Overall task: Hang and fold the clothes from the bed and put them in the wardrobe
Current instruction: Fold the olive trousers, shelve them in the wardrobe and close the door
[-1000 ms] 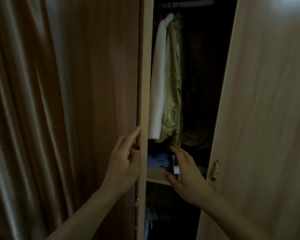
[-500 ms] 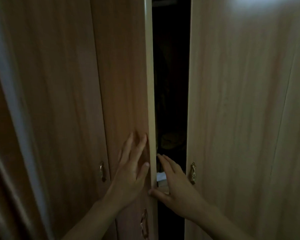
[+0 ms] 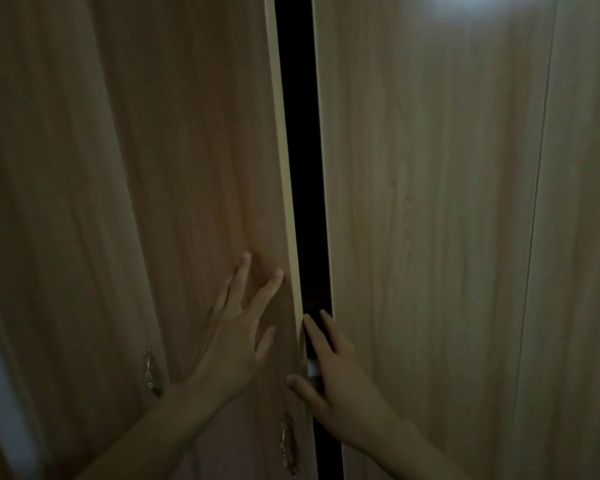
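- Handles first: a small metal handle [image 3: 149, 372] sits on the far-left wardrobe door [image 3: 49, 202], and nobody touches it.
- Next comes the left door [image 3: 194, 168] of the pair. It is almost shut, and its pale edge [image 3: 284, 168] faces us.
- The left hand [image 3: 232, 344] lies flat on this door with its fingers straight and spread. It holds nothing. It looks like it is pushing the door closed.
- A second metal handle [image 3: 286, 445] hangs low on the same door, under that hand.
- A thin dark gap [image 3: 300, 133] shows the inside of the wardrobe. It is too dark to see the clothes in there. Only a small white thing [image 3: 313, 368] peeks out by the fingers, and I cannot tell what it is.
- The right hand [image 3: 336, 372] reaches into the gap with its fingers straight and grips nothing. Maybe it is keeping things tucked in.
- The right door [image 3: 430, 202] is plain wood, with a bright spot of light [image 3: 465, 5] on top.
- No bed is in view.
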Motion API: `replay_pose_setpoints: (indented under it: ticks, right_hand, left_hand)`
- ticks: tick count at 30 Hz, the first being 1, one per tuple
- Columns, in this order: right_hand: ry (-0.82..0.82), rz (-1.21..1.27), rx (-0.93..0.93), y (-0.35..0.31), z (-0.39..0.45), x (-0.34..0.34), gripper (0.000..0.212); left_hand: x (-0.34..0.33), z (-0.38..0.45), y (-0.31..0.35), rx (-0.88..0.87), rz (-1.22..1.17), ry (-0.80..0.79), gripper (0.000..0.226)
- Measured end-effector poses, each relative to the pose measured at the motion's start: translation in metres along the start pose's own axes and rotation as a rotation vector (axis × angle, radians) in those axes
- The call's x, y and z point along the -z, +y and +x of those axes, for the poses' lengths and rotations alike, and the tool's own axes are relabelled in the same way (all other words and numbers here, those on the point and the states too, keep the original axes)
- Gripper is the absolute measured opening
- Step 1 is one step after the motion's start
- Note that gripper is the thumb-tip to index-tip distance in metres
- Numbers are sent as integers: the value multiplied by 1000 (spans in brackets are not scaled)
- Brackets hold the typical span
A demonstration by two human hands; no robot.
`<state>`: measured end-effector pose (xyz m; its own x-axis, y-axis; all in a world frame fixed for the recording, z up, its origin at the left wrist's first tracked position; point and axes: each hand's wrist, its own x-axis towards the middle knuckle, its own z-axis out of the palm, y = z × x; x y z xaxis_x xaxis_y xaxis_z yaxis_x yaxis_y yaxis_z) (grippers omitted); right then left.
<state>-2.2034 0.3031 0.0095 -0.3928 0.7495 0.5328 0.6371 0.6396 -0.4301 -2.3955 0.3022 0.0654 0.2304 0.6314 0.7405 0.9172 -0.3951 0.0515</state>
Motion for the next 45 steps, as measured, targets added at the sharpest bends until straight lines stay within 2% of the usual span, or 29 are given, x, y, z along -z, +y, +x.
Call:
replay_pose_setpoints:
  ticks: [5,8,14,18,24,26,29,33,38,45]
  right_hand:
    - [16,41,-22,21,15,3,94]
    - [40,33,-20,32,26,1,96]
    - [50,-22,-4,50,43,10,80]
    - [48,-104,-72,61,58,15,85]
    - [115,-156,-50,69,84,24,63]
    - [166,-196,-13,72,92,29,63]
    - [223,-356,-13,81,110,40,82]
    - [183,-597,-121,104,134,54,116]
    - [216,-662,-218,132,153,40,152]
    - [289,-649,-186,148,156,33,157]
  left_hand:
    - [-12,28,-4,-61,76,8,101]
    - [-29,37,-4,-65,70,-2,115]
    - [-62,47,-7,-72,139,24,121]
    - [-77,58,-8,-46,158,1,125]
    - [-97,76,-12,-4,172,-3,129]
    - [-102,81,-13,-3,176,6,128]
    - [-113,87,-17,-7,188,6,129]
    - [-126,96,-25,6,212,-45,149]
    - [-146,112,-32,19,219,-31,148]
    - [-166,123,-41,7,198,42,148]
